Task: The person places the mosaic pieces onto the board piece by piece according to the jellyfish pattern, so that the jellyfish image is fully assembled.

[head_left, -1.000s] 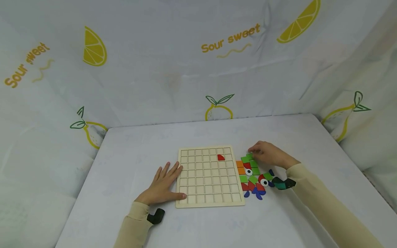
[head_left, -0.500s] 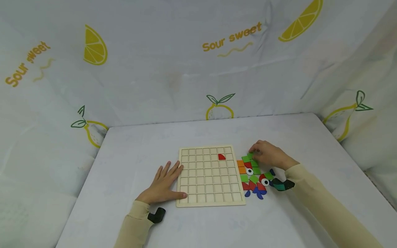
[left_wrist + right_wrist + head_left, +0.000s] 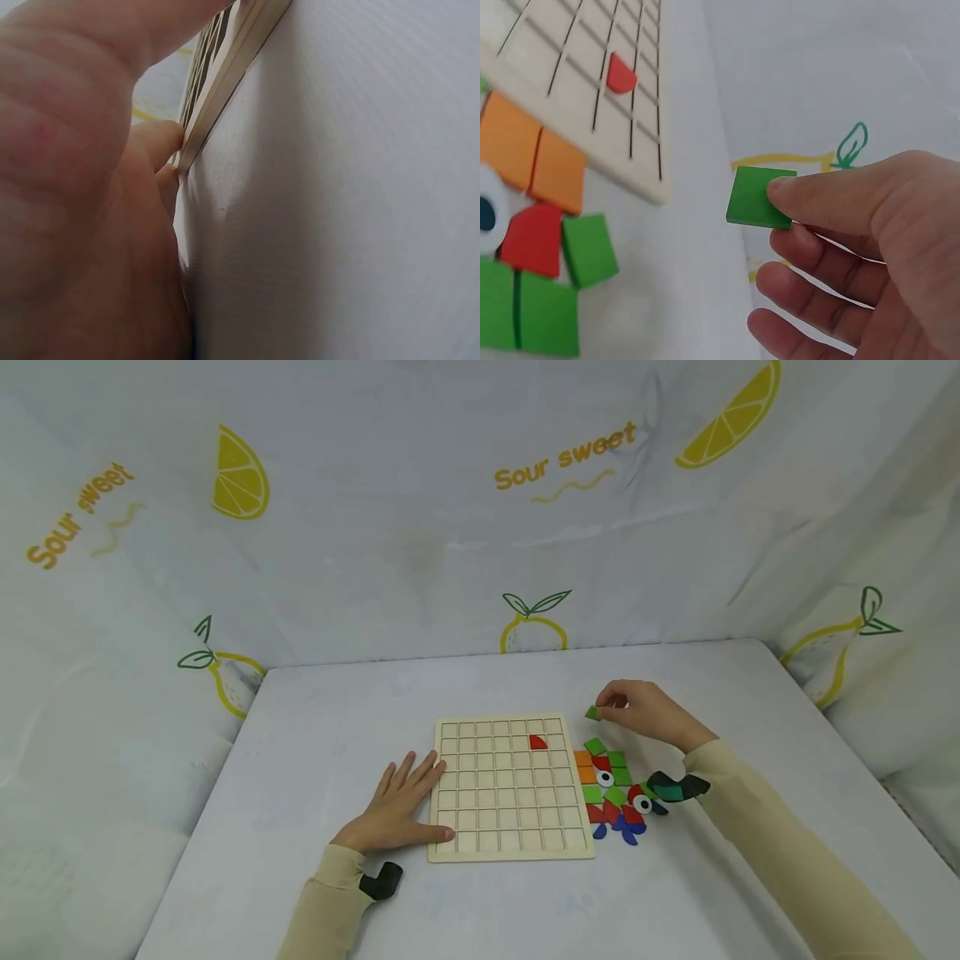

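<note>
A wooden grid board (image 3: 491,787) lies on the table, with one red quarter-circle piece (image 3: 537,742) in a cell near its upper right. Along the board's left edge rests my left hand (image 3: 396,808), fingers spread and fairly straight, thumb on the lower left corner. In the left wrist view the fingers (image 3: 159,142) touch the board's side. My right hand (image 3: 643,708) is raised above the table beyond the board's upper right corner. Between thumb and forefinger it pinches a green square tile (image 3: 754,196), held by one edge.
Right of the board lies a cluster of loose pieces: orange tiles (image 3: 582,767), green tiles (image 3: 619,768), red pieces (image 3: 594,813), blue pieces (image 3: 628,833) and white eye discs (image 3: 642,804). A white patterned cloth (image 3: 420,527) hangs behind the table.
My right hand has lifted a green tile from the top of the cluster and moved up and slightly left with it. The left hand has stayed on the board's edge.
</note>
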A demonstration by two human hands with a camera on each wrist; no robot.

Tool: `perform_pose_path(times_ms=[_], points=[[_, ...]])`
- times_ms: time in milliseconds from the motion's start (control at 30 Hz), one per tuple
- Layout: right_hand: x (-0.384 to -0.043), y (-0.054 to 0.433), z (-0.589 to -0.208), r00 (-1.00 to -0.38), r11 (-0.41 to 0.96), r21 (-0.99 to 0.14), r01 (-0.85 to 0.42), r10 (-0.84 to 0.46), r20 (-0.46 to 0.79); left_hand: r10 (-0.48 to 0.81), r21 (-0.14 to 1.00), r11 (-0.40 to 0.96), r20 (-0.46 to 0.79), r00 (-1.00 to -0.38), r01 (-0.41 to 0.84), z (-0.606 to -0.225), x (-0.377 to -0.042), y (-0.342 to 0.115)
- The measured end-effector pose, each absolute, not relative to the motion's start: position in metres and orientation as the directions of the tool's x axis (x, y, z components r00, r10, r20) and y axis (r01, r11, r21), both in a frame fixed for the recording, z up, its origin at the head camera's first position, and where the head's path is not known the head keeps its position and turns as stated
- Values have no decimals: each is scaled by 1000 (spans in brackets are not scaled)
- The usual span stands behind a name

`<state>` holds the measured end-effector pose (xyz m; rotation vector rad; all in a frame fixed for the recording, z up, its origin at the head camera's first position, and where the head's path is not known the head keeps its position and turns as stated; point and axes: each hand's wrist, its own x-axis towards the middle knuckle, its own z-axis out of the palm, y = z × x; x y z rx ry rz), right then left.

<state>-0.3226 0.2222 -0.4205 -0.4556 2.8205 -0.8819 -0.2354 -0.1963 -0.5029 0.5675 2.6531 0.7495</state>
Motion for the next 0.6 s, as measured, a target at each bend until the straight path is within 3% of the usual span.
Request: perform_pose_path(times_ms=[600], points=[[-343,170,-410,-916,701,-657,-277,-399,-39,453,570,778,-216,-865,265,-502,-236,-197]])
